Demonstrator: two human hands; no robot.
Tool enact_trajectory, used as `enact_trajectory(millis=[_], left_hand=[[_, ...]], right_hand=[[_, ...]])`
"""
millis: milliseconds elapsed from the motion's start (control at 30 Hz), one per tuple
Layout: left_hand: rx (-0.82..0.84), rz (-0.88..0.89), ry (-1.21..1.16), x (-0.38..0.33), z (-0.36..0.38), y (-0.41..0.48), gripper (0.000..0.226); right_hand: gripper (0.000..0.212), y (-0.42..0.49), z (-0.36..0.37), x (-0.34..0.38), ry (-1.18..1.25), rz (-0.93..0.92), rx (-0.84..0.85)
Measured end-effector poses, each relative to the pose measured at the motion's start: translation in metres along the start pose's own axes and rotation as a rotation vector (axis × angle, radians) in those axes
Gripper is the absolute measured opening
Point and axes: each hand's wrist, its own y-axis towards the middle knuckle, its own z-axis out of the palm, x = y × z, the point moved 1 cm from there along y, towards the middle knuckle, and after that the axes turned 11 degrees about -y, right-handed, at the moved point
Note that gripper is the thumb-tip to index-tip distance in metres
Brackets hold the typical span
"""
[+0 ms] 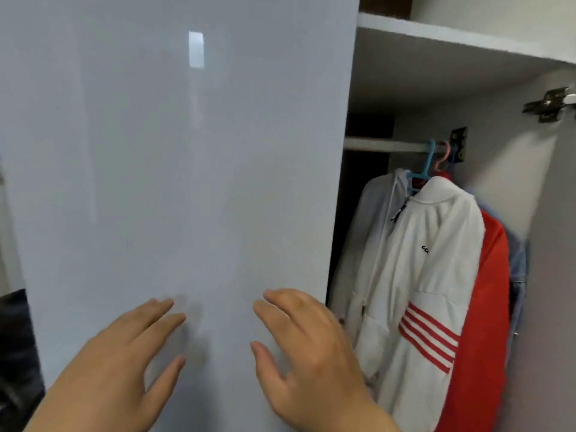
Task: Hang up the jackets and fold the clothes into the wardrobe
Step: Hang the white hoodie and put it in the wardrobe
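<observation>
Along the lower left edge of the frame I see something dark and blurred that I cannot make out. The glossy grey-blue wardrobe door (174, 166) fills the left and middle of the frame. In front of it, at the lower left of centre, is the left hand (124, 363), fingers straight and spread wide, holding nothing. Just to its right is the right hand (305, 347), also spread and empty, close to the door's right edge. I cannot tell whether either palm presses the panel.

Right of the door the wardrobe stands open. A white shelf (436, 29) crosses the upper right, with the rail (383, 145) below it. On the rail hang a blue hanger (428, 163) and a pink hanger (444, 157). Below them hang a pale hooded jacket (371, 213), then a white and red jacket (430, 260) with red stripes, then a denim garment (519, 266) behind it. A metal hinge (548, 104) sits at the far right.
</observation>
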Motion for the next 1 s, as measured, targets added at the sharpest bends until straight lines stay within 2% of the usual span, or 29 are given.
enact_trajectory(millis=[133, 233, 367, 500, 533, 567, 633, 700, 800, 867, 900, 933, 1000], left_hand=[[-0.001, -0.165, 0.004, 0.046, -0.023, -0.062, 0.055], [-0.107, -0.262, 0.093, 0.067, -0.042, -0.119, 0.052], [-0.147, -0.545, 0.311, 0.066, -0.082, -0.184, 0.064], [-0.101, -0.869, 0.433, 0.057, -0.099, -0.253, 0.077], [-0.109, -0.914, 0.461, 0.052, -0.098, -0.263, 0.078], [-0.147, -0.881, 0.470, 0.050, -0.097, -0.268, 0.076], [-0.130, -0.908, 0.546, 0.044, -0.101, -0.298, 0.058], [-0.069, -1.010, 0.519, 0.031, -0.109, -0.334, 0.039], [-0.038, -1.176, 0.586, 0.010, -0.120, -0.387, 0.051], [-0.009, -1.205, 0.703, -0.010, -0.130, -0.427, 0.038], [-0.021, -1.224, 0.737, -0.020, -0.134, -0.451, 0.029], [-0.042, -1.247, 0.754, -0.029, -0.136, -0.470, 0.023], [-0.059, -1.305, 0.774, -0.049, -0.138, -0.515, 0.020]], right_hand=[[0.045, -0.003, 0.045, 0.043, 0.123, -0.091, 0.112], [0.048, 0.000, 0.081, 0.080, 0.248, -0.198, 0.214], [0.049, 0.000, 0.118, 0.140, 0.397, -0.235, 0.292], [0.064, -0.008, 0.147, 0.209, 0.510, -0.347, 0.430], [0.068, -0.012, 0.154, 0.220, 0.525, -0.382, 0.468], [0.072, -0.015, 0.158, 0.224, 0.518, -0.397, 0.503], [0.077, -0.022, 0.167, 0.258, 0.585, -0.447, 0.588], [0.077, -0.032, 0.173, 0.302, 0.668, -0.531, 0.683], [0.075, -0.050, 0.160, 0.367, 0.803, -0.615, 0.805], [0.076, -0.073, 0.149, 0.406, 0.863, -0.675, 0.848], [0.067, -0.086, 0.140, 0.425, 0.914, -0.686, 0.880], [0.057, -0.096, 0.129, 0.442, 0.961, -0.718, 0.877], [0.052, -0.116, 0.106, 0.474, 1.021, -0.825, 0.823]])
